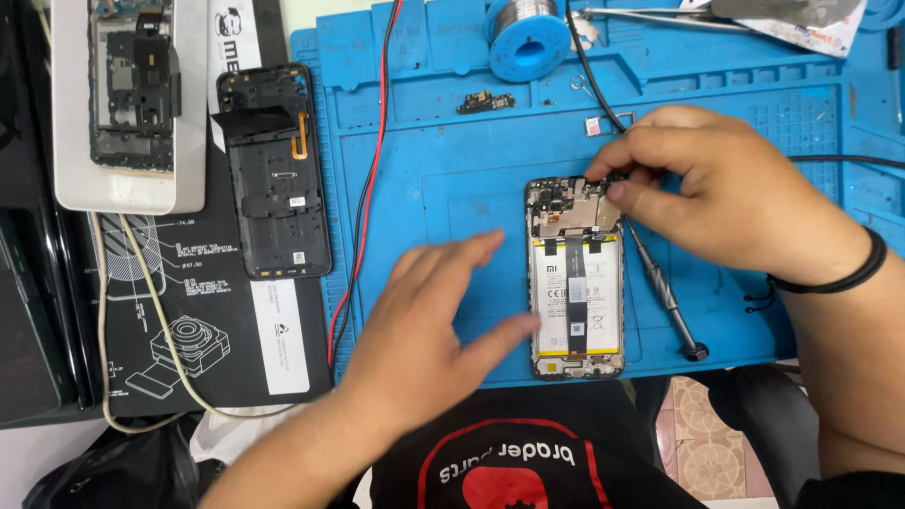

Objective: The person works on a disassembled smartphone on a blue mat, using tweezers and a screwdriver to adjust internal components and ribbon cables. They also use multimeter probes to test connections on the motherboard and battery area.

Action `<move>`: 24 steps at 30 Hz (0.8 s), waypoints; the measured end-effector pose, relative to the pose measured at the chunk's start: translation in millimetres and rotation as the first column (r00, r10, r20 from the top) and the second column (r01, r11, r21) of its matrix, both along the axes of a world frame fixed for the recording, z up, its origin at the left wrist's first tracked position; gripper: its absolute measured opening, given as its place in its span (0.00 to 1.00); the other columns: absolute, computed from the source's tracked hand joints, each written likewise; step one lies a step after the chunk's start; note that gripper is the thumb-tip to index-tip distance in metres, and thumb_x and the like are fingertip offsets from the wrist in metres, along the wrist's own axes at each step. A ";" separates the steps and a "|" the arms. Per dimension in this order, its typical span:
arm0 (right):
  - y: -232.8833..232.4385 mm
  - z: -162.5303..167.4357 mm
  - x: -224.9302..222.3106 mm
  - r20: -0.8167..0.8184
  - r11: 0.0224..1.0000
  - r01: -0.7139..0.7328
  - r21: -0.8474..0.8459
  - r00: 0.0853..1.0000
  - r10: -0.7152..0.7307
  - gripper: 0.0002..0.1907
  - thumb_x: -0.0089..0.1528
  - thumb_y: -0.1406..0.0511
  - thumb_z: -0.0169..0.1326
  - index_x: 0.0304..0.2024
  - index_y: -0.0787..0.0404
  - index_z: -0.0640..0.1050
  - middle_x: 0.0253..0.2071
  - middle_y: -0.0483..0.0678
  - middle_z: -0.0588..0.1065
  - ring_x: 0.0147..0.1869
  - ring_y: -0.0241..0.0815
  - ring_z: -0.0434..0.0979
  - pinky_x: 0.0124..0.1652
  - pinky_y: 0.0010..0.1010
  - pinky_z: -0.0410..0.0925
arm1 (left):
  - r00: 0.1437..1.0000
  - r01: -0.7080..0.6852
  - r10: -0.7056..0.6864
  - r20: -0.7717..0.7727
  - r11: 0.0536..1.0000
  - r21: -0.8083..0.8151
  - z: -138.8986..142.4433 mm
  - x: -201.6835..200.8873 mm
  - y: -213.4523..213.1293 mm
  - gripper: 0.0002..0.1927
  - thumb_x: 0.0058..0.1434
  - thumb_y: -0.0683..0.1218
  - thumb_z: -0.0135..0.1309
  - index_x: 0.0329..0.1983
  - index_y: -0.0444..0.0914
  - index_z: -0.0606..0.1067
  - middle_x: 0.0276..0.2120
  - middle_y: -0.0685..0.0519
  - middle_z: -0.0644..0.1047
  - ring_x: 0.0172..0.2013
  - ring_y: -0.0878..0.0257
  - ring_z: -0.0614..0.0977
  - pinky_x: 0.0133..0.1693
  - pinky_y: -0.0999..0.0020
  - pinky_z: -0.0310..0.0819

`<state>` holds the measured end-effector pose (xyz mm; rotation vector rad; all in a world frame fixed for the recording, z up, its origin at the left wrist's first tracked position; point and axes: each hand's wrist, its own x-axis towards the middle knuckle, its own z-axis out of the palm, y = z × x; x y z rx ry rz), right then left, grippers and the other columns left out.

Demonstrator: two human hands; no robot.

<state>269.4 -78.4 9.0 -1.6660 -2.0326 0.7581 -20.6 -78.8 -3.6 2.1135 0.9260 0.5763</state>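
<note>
Leftmost: white tray (127, 188) with a stripped phone frame, then a black back cover (276, 174) lying on a dark printed mat (217, 320) at the desk edge. Red wire (363, 188) running down the left border of the blue repair mat (452, 160).

Next, left hand (424, 330): flat and spread wide, holding nothing, fingertips just touching the left edge of the opened phone (576, 278). Phone lying face down on the blue mat, back off, battery and flex ribbon exposed; long axis running away from the body, camera end pointing toward the solder spool (524, 38), charging end nearest the mat's front edge.

Right hand (731, 193): fingers pinched narrowly at the phone's top right corner on a small dark part, too small to name. Screwdriver (665, 292) lying just beside the phone's right side, tip toward that corner.

Likely risks: a light left-hand brace letting the phone slide or twist; a skewed pull tearing the flex ribbon or bending a connector; the loose small board (485, 101) and tiny card tray (596, 125) getting swept off by a wrist.
</note>
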 end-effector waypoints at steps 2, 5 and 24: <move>-0.6 -2.8 2.9 0.005 1.000 -0.011 0.018 1.000 0.011 0.11 0.61 0.70 0.58 0.46 0.58 0.83 0.37 0.48 0.77 0.41 0.43 0.78 0.39 0.32 0.70 | 0.999 0.039 -0.039 -0.003 0.999 -0.016 2.1 6.5 17.4 0.34 0.59 0.49 0.65 0.67 0.36 0.68 0.51 0.46 0.78 0.54 0.49 0.77 0.56 0.57 0.70; -1.1 -5.7 7.4 -0.038 0.998 -0.031 0.050 0.999 0.033 0.11 0.61 0.70 0.58 0.47 0.59 0.83 0.39 0.48 0.78 0.42 0.43 0.79 0.41 0.32 0.71 | 0.995 0.101 -0.101 0.006 0.995 -0.019 -0.5 22.4 47.6 0.34 0.59 0.45 0.63 0.69 0.38 0.67 0.50 0.48 0.79 0.55 0.51 0.78 0.56 0.58 0.71; 4.4 -5.1 10.5 -0.046 0.998 -0.010 0.058 0.999 0.012 0.16 0.57 0.73 0.59 0.49 0.66 0.80 0.39 0.50 0.78 0.39 0.38 0.83 0.37 0.26 0.75 | 0.988 0.131 -0.131 0.084 0.991 0.016 -19.3 42.6 78.5 0.18 0.57 0.44 0.65 0.52 0.41 0.80 0.36 0.54 0.82 0.41 0.56 0.82 0.46 0.60 0.75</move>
